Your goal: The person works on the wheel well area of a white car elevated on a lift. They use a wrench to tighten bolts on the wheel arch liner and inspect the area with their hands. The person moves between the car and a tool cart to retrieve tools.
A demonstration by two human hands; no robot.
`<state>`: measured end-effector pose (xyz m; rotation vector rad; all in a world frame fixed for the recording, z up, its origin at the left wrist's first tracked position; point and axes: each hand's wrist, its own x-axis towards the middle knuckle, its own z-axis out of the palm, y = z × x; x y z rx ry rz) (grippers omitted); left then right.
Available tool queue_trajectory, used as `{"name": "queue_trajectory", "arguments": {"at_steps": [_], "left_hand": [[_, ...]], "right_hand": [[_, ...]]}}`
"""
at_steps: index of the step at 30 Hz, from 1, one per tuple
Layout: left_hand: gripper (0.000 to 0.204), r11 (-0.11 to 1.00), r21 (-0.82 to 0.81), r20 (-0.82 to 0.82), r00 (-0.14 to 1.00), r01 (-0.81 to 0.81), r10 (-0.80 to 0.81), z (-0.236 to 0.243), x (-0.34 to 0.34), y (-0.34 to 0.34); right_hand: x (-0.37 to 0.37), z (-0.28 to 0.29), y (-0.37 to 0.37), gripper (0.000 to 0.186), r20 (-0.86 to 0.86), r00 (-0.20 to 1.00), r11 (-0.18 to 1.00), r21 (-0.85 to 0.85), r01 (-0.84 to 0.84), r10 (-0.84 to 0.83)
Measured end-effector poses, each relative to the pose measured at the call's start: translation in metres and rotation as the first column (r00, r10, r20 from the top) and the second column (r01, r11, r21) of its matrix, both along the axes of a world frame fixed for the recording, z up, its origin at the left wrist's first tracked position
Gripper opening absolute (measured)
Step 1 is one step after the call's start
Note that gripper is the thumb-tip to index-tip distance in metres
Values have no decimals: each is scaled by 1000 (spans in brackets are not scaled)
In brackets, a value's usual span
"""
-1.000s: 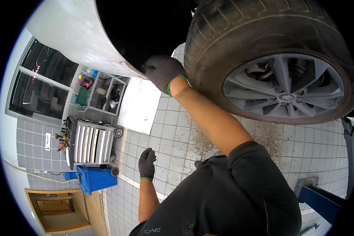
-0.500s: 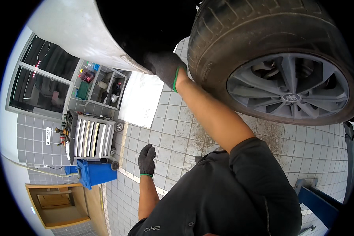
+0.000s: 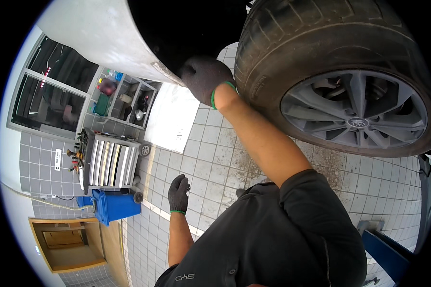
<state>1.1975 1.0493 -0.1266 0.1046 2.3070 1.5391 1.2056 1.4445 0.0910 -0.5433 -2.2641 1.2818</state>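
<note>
My right hand [image 3: 207, 79], in a dark knit glove with a green cuff, is up at the lip of the wheel arch [image 3: 153, 52] of a white car. Its fingers curl in toward the black hollow, and whatever they hold is hidden. Close beside this hand stands a tyre [image 3: 258, 81] on a grey multi-spoke alloy wheel [image 3: 321, 107]. Lower down on the left, my left hand [image 3: 178, 195], gloved the same way, hangs over the tiled floor. Its fingers are loosely bent with the thumb apart, and nothing shows in it.
A tool cabinet on wheels [image 3: 112, 160] stands to the left, beside a blue bin [image 3: 115, 206]. Farther up is a shelf unit [image 3: 146, 107] with bottles and small parts. Dirt is scattered over the floor tiles [image 3: 244, 158]. A blue post [image 3: 385, 251] rises at the lower right.
The view has shifted slightly, so car and wheel sit a little farther right. My right hand has turned, showing more of its back at the arch lip. My left hand has barely moved.
</note>
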Motion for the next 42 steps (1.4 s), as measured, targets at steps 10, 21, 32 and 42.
{"name": "queue_trajectory", "arguments": {"at_steps": [10, 21, 32, 42], "left_hand": [[40, 1000, 6, 5, 1000, 19, -19, -2, 0, 7], [42, 1000, -15, 20, 1000, -4, 5, -2, 6, -5], [41, 999, 50, 38, 999, 4, -6, -3, 2, -4], [46, 1000, 14, 55, 998, -8, 7, 4, 8, -10]], "right_hand": [[-8, -26, 0, 38, -180, 984, 966, -256, -29, -18], [-14, -15, 7, 41, -14, 1000, 1000, -9, -17, 17], [2, -34, -6, 42, -232, 972, 938, -344, -37, -47], [-3, -13, 2, 31, -127, 990, 994, 82, 67, -56]]}}
